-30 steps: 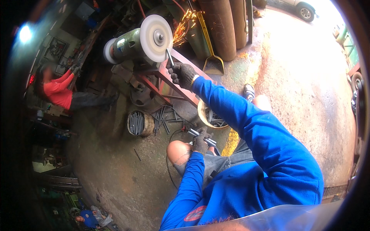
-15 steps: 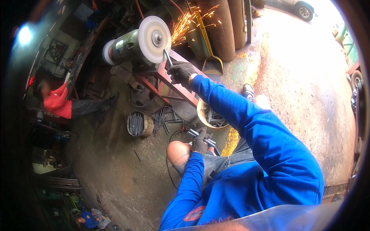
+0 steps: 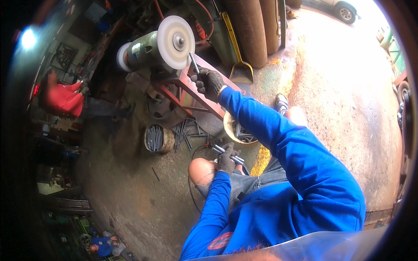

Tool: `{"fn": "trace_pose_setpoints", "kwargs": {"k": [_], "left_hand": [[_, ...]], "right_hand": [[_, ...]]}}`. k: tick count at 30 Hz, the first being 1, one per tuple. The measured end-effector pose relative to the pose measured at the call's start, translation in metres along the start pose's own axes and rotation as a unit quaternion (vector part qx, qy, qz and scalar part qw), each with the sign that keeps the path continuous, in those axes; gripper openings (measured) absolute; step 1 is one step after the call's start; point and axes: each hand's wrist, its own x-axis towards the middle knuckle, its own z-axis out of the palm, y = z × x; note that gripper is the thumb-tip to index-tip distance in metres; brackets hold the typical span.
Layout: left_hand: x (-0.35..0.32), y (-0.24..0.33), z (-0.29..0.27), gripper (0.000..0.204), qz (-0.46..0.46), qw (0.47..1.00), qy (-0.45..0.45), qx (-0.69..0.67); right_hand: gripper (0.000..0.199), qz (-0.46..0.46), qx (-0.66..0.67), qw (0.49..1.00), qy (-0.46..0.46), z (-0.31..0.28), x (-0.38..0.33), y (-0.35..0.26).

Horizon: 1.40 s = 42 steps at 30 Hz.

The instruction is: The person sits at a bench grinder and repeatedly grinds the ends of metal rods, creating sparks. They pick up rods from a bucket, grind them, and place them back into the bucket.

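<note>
In a dark glove, my right hand [image 3: 210, 82] grips a short metal rod [image 3: 194, 63], its free end pointing up beside the lower right rim of the pale grinding wheel [image 3: 175, 42]. Whether rod and wheel touch, I cannot tell; no sparks show. The wheel sits on a bench grinder [image 3: 146, 51] mounted on a red metal stand [image 3: 198, 91]. Down by my knee, my gloved left hand [image 3: 226, 159] is closed around several metal rods [image 3: 237, 160]. Near it stand a pale bucket [image 3: 228, 129] with rods inside and a round tub [image 3: 166, 141] packed with upright rods.
Loose rods [image 3: 185, 132] lie on the floor between the two containers. A yellow-handled shovel [image 3: 242, 71] leans by tall brown cylinders [image 3: 251, 32]. At the left a person in red [image 3: 65, 99] stands by a bench; another person in blue [image 3: 103, 246] is at the lower left.
The spray of sparks has stopped. My right hand has drawn the rod slightly right from the wheel and turned a little. The person in red has shifted posture. My left hand stays put.
</note>
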Motion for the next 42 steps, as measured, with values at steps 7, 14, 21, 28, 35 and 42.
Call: {"fn": "trace_pose_setpoints", "kwargs": {"k": [7,14,21,28,35,42], "left_hand": [[0.005,-0.009,-0.016,0.02,0.026,0.999,0.002,0.024],[-0.001,0.002,0.0,0.02,-0.022,0.999,0.002,-0.037],[0.002,-0.002,-0.006,0.021,-0.026,0.999,-0.004,-0.043],[0.003,-0.003,-0.007,0.022,-0.019,0.999,-0.017,-0.027],[0.002,-0.001,-0.004,0.02,-0.009,1.0,-0.004,-0.01],[0.006,-0.009,-0.01,0.021,0.008,1.0,-0.015,0.005]], "right_hand": [[0.008,0.0,-0.133,0.991,-0.009,0.005,0.008,0.016],[0.012,-0.164,-0.447,0.879,-0.044,-0.025,0.026,0.011],[0.017,-0.293,-0.616,0.731,-0.023,-0.01,0.009,0.003],[0.022,-0.208,-0.434,0.876,0.042,-0.002,0.008,0.002],[0.035,-0.201,-0.249,0.944,0.084,-0.015,-0.001,0.017],[0.034,-0.214,-0.253,0.942,0.056,-0.019,-0.004,0.017]]}}
